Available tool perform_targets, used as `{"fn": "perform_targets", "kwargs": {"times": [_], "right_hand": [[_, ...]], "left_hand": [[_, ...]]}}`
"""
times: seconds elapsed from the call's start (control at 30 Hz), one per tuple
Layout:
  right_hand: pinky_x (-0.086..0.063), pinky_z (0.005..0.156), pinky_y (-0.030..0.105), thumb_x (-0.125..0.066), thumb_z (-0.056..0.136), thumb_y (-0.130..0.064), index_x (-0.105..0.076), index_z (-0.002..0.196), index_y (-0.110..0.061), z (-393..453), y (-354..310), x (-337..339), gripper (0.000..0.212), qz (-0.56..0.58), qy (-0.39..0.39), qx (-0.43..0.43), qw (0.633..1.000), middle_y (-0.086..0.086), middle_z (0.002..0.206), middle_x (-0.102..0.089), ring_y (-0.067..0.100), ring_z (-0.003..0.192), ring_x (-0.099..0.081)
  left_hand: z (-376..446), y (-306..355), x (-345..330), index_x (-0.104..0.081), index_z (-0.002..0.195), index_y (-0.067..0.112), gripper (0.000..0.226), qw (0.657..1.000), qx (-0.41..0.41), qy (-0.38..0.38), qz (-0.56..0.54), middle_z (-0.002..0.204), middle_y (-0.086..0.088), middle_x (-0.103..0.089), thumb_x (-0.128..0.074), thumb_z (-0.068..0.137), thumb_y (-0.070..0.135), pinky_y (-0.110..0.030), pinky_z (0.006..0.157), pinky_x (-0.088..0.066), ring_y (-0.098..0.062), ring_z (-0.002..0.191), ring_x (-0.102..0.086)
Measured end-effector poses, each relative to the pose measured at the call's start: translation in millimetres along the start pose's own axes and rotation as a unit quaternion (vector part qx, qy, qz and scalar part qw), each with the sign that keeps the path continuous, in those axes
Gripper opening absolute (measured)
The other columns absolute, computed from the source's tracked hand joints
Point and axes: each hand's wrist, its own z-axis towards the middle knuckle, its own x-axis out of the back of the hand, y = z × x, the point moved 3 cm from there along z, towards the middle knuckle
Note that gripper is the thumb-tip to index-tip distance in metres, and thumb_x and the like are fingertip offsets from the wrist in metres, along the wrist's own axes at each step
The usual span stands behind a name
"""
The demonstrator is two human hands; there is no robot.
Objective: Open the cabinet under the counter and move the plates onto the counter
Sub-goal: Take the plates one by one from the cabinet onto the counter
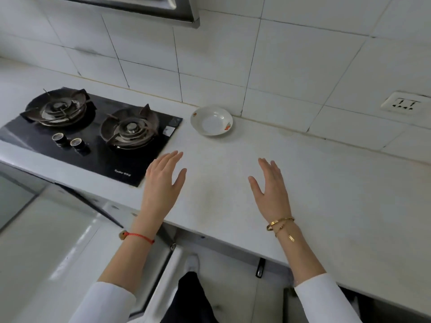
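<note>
over the counter (326, 194) our left hand (161, 183) and right hand (271, 190) hold nothing, fingers straight; 1 plate (211, 120) is up, so we should reach down slowly for more.

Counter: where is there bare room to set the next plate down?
The counter is bare right of the plate, along the wall under the socket, and in front between the left hand and right hand. The stove fills the left end.

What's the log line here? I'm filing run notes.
left hand open, empty | right hand open, empty | plate on counter | cabinet door open
</note>
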Motion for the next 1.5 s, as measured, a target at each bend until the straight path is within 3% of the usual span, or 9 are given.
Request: {"fn": "perform_targets", "kwargs": {"times": [0.23,0.5,0.63,0.97,1.13,1.23,1.33,1.4,1.5], "right_hand": [[-0.013,0.111,0.019,-0.042,0.098,-0.037,-0.029,0.146,-0.020,-79.1,0.9,19.3,0.052,-0.006,-0.017,0.007,1.000,-0.006,0.153,-0.030,0.010,0.146,-0.009],[-0.015,0.116,0.026,-0.041,0.098,-0.035,-0.028,0.146,-0.020,-136.9,-1.2,19.0,0.052,-0.004,-0.015,-0.014,1.000,-0.004,0.154,-0.029,0.012,0.146,-0.011],[-0.019,0.120,0.037,-0.042,0.098,-0.034,-0.030,0.146,-0.020,-156.8,-7.5,12.6,0.051,0.003,-0.006,-0.032,0.999,-0.004,0.153,-0.030,0.013,0.146,-0.012],[-0.025,0.117,0.034,-0.045,0.097,-0.034,-0.039,0.141,-0.019,-194.3,-10.3,-13.4,0.046,0.009,0.023,-0.054,0.998,-0.003,0.148,-0.039,0.014,0.144,-0.021],[-0.026,0.115,0.031,-0.049,0.096,-0.032,-0.042,0.139,-0.018,-213.2,-1.2,-32.8,0.045,0.007,0.003,-0.041,0.999,0.000,0.145,-0.043,0.015,0.143,-0.025],[-0.024,0.110,0.026,-0.050,0.096,-0.031,-0.043,0.138,-0.017,-225.4,17.0,-50.4,0.044,0.000,-0.001,-0.037,0.999,0.003,0.144,-0.045,0.018,0.140,-0.030],[-0.034,0.111,0.032,-0.049,0.096,-0.033,-0.047,0.135,-0.015,-239.4,49.5,-77.0,0.043,-0.009,0.003,-0.030,1.000,0.004,0.137,-0.051,0.019,0.133,-0.039],[-0.035,0.111,0.035,-0.050,0.095,-0.032,-0.048,0.135,-0.015,-248.9,74.8,-98.5,0.043,-0.010,0.003,-0.035,0.999,0.006,0.137,-0.051,0.020,0.133,-0.040],[-0.032,0.110,0.031,-0.051,0.095,-0.031,-0.048,0.135,-0.014,-257.3,115.2,-133.4,0.043,-0.014,0.009,-0.045,0.999,0.006,0.137,-0.051,0.020,0.134,-0.040]], "left_hand": [[-85.4,29.3,33.8,-0.055,0.134,0.016,0.040,1.000,0.010,0.007,-0.010,0.134,0.000,-0.059,-0.055,0.096,0.028,-0.047,0.109,-0.038,-0.022,0.128,-0.051],[-134.1,33.2,53.8,-0.053,0.136,0.018,0.040,0.999,0.024,-0.019,-0.019,0.135,0.001,-0.058,-0.055,0.097,0.026,-0.043,0.111,-0.036,-0.020,0.130,-0.048],[-143.9,29.6,61.4,-0.053,0.136,0.017,0.040,0.999,0.016,-0.038,-0.030,0.135,0.001,-0.058,-0.055,0.097,0.023,-0.041,0.112,-0.036,-0.019,0.130,-0.047],[-164.6,10.9,65.7,-0.057,0.131,0.015,0.034,0.996,0.004,-0.059,-0.063,0.123,-0.002,-0.064,-0.054,0.097,0.017,-0.030,0.102,-0.043,-0.019,0.118,-0.055],[-186.5,-2.4,43.3,-0.058,0.130,0.014,0.033,0.996,0.000,-0.065,-0.062,0.112,-0.002,-0.066,-0.054,0.098,0.021,-0.034,0.094,-0.049,-0.019,0.104,-0.060],[-205.5,-9.0,20.7,-0.058,0.129,0.013,0.032,0.995,0.003,-0.074,-0.069,0.117,-0.002,-0.065,-0.053,0.098,0.020,-0.024,0.097,-0.044,-0.016,0.110,-0.058],[-228.3,-20.6,-12.8,-0.059,0.128,0.015,0.031,0.994,0.004,-0.083,-0.068,0.119,0.000,-0.065,-0.051,0.099,0.021,-0.018,0.096,-0.040,-0.014,0.114,-0.058],[-242.7,-30.5,-41.1,-0.060,0.127,0.016,0.030,0.994,0.002,-0.091,-0.062,0.118,0.000,-0.065,-0.051,0.099,0.021,-0.012,0.094,-0.035,-0.015,0.113,-0.058],[-259.2,-47.1,-89.0,-0.061,0.126,0.017,0.029,0.993,0.003,-0.103,-0.064,0.117,0.002,-0.066,-0.051,0.098,0.021,-0.005,0.089,-0.029,-0.014,0.111,-0.058]]}}
